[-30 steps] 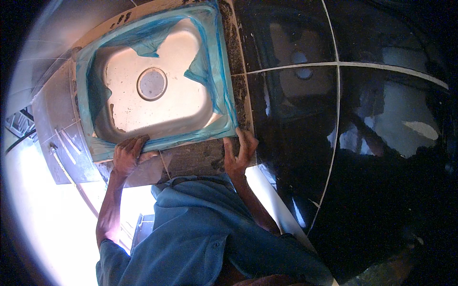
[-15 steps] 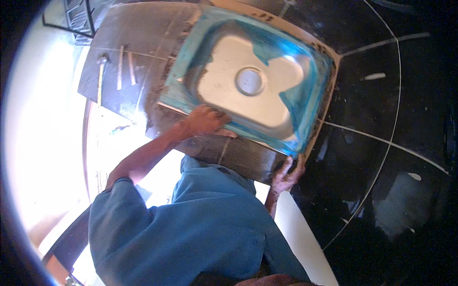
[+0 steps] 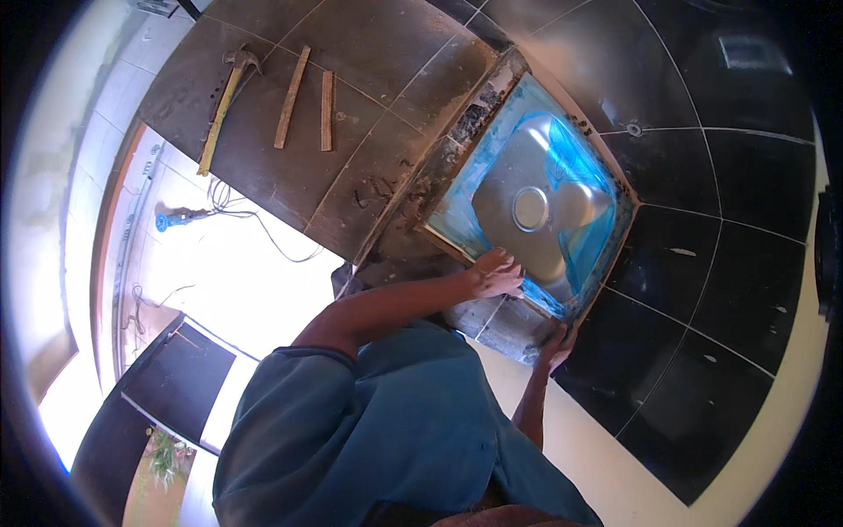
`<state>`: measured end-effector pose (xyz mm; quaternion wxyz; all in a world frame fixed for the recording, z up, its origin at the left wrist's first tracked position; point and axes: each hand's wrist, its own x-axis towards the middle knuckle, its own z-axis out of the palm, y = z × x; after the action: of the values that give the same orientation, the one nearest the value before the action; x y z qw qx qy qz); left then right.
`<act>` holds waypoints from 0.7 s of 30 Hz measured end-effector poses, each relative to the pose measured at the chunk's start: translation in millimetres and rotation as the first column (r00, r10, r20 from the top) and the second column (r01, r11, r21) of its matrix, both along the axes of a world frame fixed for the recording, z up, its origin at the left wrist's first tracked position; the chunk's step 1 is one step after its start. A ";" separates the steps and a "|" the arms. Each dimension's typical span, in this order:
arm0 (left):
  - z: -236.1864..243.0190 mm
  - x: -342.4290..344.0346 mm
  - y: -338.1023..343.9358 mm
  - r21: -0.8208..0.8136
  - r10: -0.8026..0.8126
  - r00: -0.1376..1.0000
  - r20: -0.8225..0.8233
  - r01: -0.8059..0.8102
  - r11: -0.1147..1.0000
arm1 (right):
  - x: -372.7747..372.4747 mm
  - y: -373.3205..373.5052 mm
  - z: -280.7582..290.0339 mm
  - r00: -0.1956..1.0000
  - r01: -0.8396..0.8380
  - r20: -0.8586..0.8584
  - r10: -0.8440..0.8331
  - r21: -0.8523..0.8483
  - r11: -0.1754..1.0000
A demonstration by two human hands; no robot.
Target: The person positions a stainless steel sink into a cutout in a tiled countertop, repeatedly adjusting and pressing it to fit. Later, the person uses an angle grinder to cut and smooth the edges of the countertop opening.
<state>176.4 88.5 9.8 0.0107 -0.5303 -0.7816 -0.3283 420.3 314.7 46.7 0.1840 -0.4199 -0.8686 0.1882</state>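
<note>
A steel sink (image 3: 500,211) with torn blue film round its basin and rim sits askew in a tiled counter, against dark tiles. My left hand (image 3: 497,276) grips the near edge of its rim, fingers curled over it. At the near right corner, my right hand (image 3: 557,344) holds the rim, its fingertips partly hidden. Bare, dusty substrate (image 3: 470,123) shows along the sink's left side.
On the left counter (image 3: 395,53) lie a yellow-handled hammer (image 3: 225,105) and two wooden strips (image 3: 291,97) (image 3: 327,114). Below at left are a blue corded power tool (image 3: 172,220) and a dark panel (image 3: 176,378). Black tiled wall (image 3: 667,369) rises at right.
My view has swung leftward, bringing more of the counter, hammer and floor into sight, so the sink appears farther right. Both my hands remain on the sink's front edge.
</note>
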 end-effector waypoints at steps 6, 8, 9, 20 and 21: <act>-13.2 -2.0 -1.0 0.066 0.054 0.989 -0.134 -0.045 0.997 | -18.2 -11.2 16.2 0.988 0.048 0.152 -0.041 -0.048 0.998; -15.3 -3.4 -5.2 0.073 0.069 0.988 -0.138 -0.059 0.996 | -22.0 -14.8 27.2 0.943 0.128 0.317 -0.100 -0.069 0.989; -16.9 -1.8 -7.9 0.070 0.069 0.988 -0.140 -0.060 0.996 | -24.8 -20.7 31.4 0.908 0.175 0.399 -0.129 -0.081 0.981; -22.2 -3.6 -9.2 0.105 0.007 0.996 -0.088 0.002 0.994 | -114.1 -34.6 36.4 0.890 -0.297 0.407 0.204 0.181 0.938; -18.2 -3.2 -11.1 0.068 -0.009 0.998 -0.064 0.014 0.998 | -129.8 -37.5 37.3 0.882 -0.303 0.401 0.248 0.080 0.950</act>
<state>173.1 77.5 -8.4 0.0517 -0.5442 -0.7661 -0.3380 290.6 277.2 84.0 0.0099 -0.3069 -0.9495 0.0649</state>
